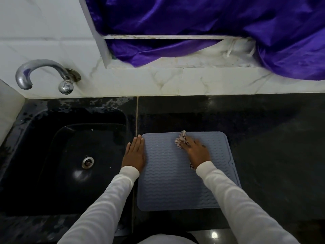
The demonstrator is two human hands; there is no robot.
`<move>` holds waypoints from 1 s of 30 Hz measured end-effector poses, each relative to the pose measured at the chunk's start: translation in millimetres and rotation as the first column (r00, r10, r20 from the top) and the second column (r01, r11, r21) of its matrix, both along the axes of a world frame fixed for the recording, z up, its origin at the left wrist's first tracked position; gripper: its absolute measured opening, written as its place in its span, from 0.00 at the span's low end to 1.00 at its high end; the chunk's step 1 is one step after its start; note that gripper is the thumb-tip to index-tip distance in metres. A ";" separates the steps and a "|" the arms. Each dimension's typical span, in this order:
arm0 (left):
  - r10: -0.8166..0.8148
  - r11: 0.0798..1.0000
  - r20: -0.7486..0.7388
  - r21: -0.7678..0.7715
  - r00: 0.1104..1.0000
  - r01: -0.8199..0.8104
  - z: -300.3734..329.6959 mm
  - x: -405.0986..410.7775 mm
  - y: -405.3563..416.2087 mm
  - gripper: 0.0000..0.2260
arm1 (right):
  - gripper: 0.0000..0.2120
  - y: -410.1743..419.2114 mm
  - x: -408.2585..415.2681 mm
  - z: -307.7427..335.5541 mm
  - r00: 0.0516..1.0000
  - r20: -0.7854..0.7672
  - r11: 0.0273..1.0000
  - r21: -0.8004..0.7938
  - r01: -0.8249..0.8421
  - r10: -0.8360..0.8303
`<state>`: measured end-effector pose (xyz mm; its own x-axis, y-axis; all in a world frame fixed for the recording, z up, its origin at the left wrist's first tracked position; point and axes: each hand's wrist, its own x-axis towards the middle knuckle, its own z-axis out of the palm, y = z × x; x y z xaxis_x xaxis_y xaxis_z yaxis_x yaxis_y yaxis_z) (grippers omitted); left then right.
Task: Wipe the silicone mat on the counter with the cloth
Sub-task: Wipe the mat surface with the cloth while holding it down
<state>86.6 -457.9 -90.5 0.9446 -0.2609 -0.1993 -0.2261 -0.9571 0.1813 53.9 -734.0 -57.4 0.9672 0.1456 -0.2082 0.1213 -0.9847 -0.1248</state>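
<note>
While the cloth works the far end, the other hand pins the mat so it can't skate around.

The silicone mat [179, 175] lies flat on the dark counter [263, 138], just right of the sink [66, 155], ribbed side up. The right hand [196, 151] is on its far middle part with the crumpled patterned cloth [180, 139] bunched under the fingers; looks like it's pressing down and gripping at once, though I can't tell how tightly the fingers curl. The left hand [134, 154] lies flat, fingers straight and together, holding nothing, right along the mat's left edge, I'd guess as an anchor since silicone slides on wet stone. Further out: a chrome tap [44, 73] over the sink and purple fabric [211, 23] hanging at the far wall.
</note>
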 end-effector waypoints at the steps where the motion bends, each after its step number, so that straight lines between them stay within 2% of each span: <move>1: 0.006 1.000 0.003 0.003 1.000 -0.006 -0.6 0.0 -0.2 0.28 | 0.32 -11.2 -1.4 0.1 1.000 -0.005 1.000 -0.012 0.019 -0.019; 4: 0.012 1.000 0.016 -0.010 1.000 -0.012 -2.1 0.1 -1.6 0.28 | 0.25 -49.7 -7.6 1.5 0.995 -0.002 0.994 0.043 0.102 -0.102; 7: 0.022 1.000 0.014 0.016 1.000 -0.022 -3.4 -0.2 -2.4 0.27 | 0.26 -89.7 -13.5 -2.1 0.992 -0.003 0.992 0.019 0.124 -0.124; 11: 0.046 0.998 0.013 0.032 0.999 -0.046 -3.4 0.1 -6.7 0.26 | 0.24 -131.1 -19.7 1.5 0.954 -0.044 0.955 -0.008 0.296 -0.296; 14: 0.049 0.998 0.010 0.034 0.999 -0.049 -2.7 1.7 -7.8 0.27 | 0.25 -149.9 -26.0 5.5 0.966 0.006 0.960 -0.106 0.258 -0.259; 19: 0.041 0.999 -0.005 0.000 0.999 -0.041 1.6 3.3 -3.3 0.28 | 0.26 -151.8 -27.4 7.1 0.953 -0.002 0.947 -0.118 0.299 -0.302; 22: 0.058 0.998 -0.010 -0.010 0.998 -0.058 1.3 3.2 -4.6 0.28 | 0.23 -145.6 -25.7 12.2 0.933 -0.008 0.933 -0.001 0.359 -0.359; 25: 0.077 0.997 -0.021 -0.027 0.997 -0.078 1.2 3.6 -7.2 0.28 | 0.17 -134.4 -20.6 22.1 0.889 -0.012 0.870 0.200 0.451 -0.458; 30: 0.074 0.997 -0.021 -0.028 0.997 -0.075 0.3 4.0 -5.2 0.27 | 0.16 -77.0 -4.8 29.9 0.903 0.118 0.841 0.430 0.328 -0.412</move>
